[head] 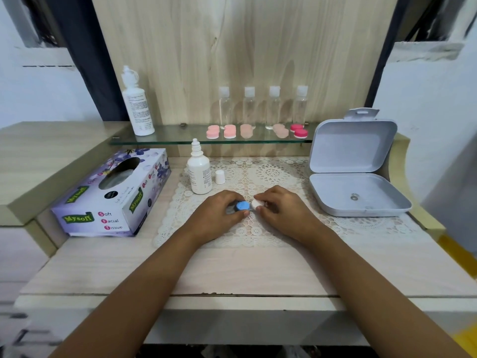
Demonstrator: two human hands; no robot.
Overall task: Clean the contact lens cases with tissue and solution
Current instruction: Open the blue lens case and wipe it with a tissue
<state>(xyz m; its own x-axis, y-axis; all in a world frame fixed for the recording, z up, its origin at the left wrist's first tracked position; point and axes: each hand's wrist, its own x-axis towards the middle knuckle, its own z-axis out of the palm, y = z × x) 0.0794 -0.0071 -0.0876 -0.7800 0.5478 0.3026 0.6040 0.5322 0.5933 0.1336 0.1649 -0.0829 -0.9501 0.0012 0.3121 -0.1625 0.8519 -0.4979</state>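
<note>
A contact lens case with a blue cap [242,205] and a white cap [256,203] lies on the lace mat [273,174]. My left hand [219,215] grips the blue-capped side of the case. My right hand [281,210] pinches the white cap. Behind my hands stands a small white solution bottle [199,171], uncapped, with its white cap [220,177] beside it. A purple tissue box [113,195] sits at the left.
An open grey plastic box [356,192] lies at the right. On the glass shelf [180,136] stand a tall white bottle [136,104], several clear bottles [249,107] and several pink lens cases [229,131]. The table's front edge [232,298] runs below my forearms.
</note>
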